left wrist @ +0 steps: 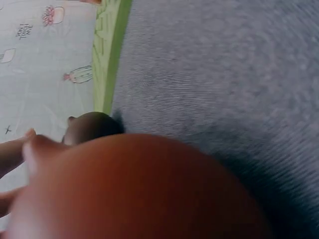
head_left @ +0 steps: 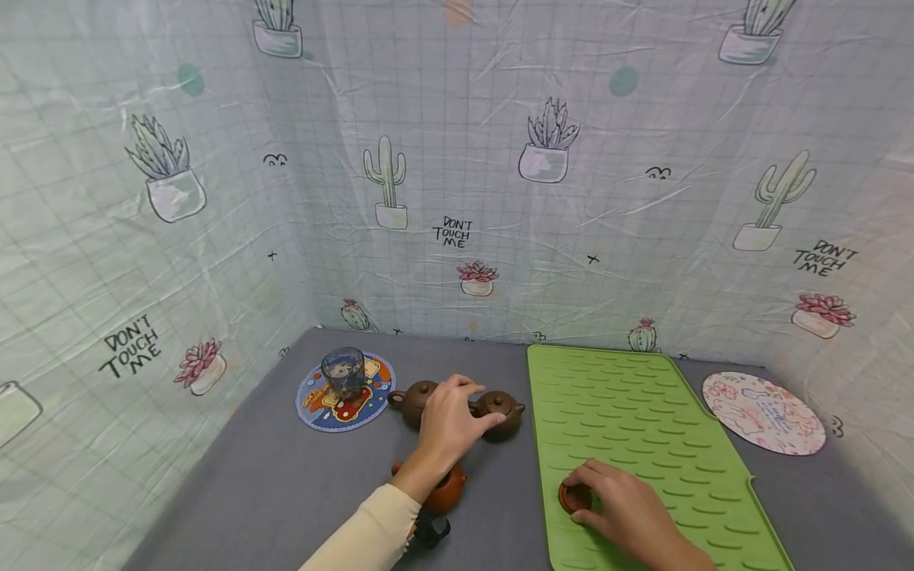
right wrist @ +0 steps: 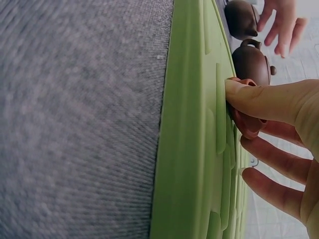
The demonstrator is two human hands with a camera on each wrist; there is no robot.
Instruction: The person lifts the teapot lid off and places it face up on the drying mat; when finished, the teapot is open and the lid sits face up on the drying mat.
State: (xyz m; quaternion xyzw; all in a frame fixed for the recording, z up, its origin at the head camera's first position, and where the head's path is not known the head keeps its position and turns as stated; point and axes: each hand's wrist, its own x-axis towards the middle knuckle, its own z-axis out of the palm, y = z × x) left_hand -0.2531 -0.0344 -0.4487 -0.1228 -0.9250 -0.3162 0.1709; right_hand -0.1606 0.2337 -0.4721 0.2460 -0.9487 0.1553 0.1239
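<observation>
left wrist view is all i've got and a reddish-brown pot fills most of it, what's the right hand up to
Observer: The right hand pinches a small reddish-brown clay piece between thumb and fingers, over the green mat.
Operator: ok, anything over on the far left
Observer: Yes, a glass stands on a round blue patterned coaster.
Operator: and on the other side, past the green mat
Observer: A pale pink floral coaster lies to the right of it.

3 tpots (head_left: 505, 431), 2 rnd mats (head_left: 766, 414)
</observation>
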